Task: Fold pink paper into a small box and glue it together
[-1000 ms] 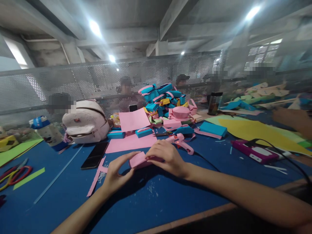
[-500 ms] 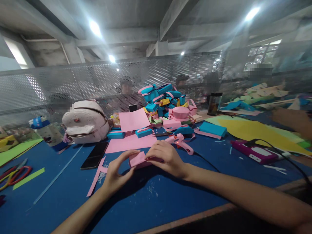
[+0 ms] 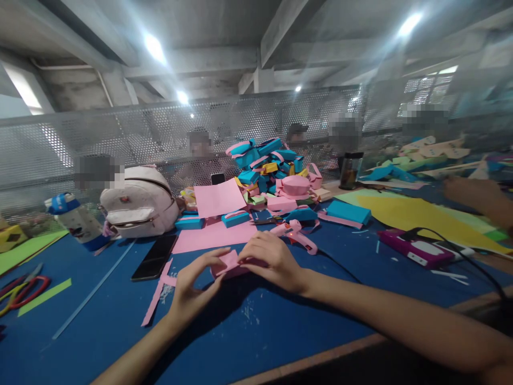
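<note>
A small pink folded paper box (image 3: pixel 230 263) sits between my two hands, low over the blue table. My left hand (image 3: pixel 196 278) grips its left end, thumb below and fingers on top. My right hand (image 3: pixel 272 259) is closed over its right part, and the fingers hide much of that side. Just beyond my right hand lies a pink glue gun (image 3: pixel 295 235) with a small orange light and a dark cord. Pink paper strips (image 3: pixel 154 299) rest left of my left hand. A pink paper sheet (image 3: pixel 216 237) lies flat behind the box.
A heap of blue, pink and yellow paper pieces (image 3: pixel 272 166) stands at the back. Left are a black phone (image 3: pixel 154 258), a white backpack (image 3: pixel 138 206), a bottle (image 3: pixel 80 222) and scissors (image 3: pixel 28 289). Right are a purple device (image 3: pixel 417 248), yellow paper (image 3: pixel 404 216) and another person's hand (image 3: pixel 476 195).
The top of the pink box has shifted under my left fingers, which now press closer on it. My right hand stays nearly in place. The other person's hand at right has moved slightly.
</note>
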Demonstrator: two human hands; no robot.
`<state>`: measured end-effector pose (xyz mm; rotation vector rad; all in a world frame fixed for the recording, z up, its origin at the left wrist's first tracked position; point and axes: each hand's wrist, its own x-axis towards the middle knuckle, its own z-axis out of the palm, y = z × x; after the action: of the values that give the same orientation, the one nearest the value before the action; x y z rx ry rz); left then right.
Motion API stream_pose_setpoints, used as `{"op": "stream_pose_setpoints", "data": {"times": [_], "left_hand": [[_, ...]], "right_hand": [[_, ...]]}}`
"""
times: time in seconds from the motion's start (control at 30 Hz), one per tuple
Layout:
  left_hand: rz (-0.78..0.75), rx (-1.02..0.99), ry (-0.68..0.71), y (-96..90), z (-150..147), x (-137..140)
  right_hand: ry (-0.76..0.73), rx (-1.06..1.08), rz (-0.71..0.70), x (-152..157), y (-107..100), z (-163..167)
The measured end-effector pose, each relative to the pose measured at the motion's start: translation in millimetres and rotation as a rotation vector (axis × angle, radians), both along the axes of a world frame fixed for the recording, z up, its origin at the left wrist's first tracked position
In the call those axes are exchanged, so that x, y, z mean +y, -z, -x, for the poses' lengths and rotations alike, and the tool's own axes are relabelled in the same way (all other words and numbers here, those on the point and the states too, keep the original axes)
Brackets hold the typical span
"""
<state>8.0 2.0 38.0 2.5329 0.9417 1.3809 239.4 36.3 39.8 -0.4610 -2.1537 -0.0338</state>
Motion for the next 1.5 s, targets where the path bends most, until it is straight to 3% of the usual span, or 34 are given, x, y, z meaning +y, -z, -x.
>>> {"op": "stream_pose_setpoints", "data": {"times": [0.27,0.43,0.57,1.0,1.5], "left_hand": [[0.038,-0.032,-0.006,0.9,-1.7,-0.7],[0.167,-0.115,-0.016,4.8,-2.7,1.6],[0.218,-0.066,-0.045,3.4,-1.5,3.6],[0.127,-0.019,-0.009,5.4,2.0,5.3],[0.115,0.004,0.008,2.5,1.0,2.9]], "right_hand": [[-0.001,-0.011,0.021,0.2,-0.5,-0.3],[-0.01,0.01,0.02,-0.7,-0.8,-0.3],[0.004,0.02,0.021,-1.2,-0.6,-0.1],[0.029,0.008,0.1,-3.2,0.2,-0.1],[0.016,-0.003,0.091,-0.4,0.0,-0.7]]}}
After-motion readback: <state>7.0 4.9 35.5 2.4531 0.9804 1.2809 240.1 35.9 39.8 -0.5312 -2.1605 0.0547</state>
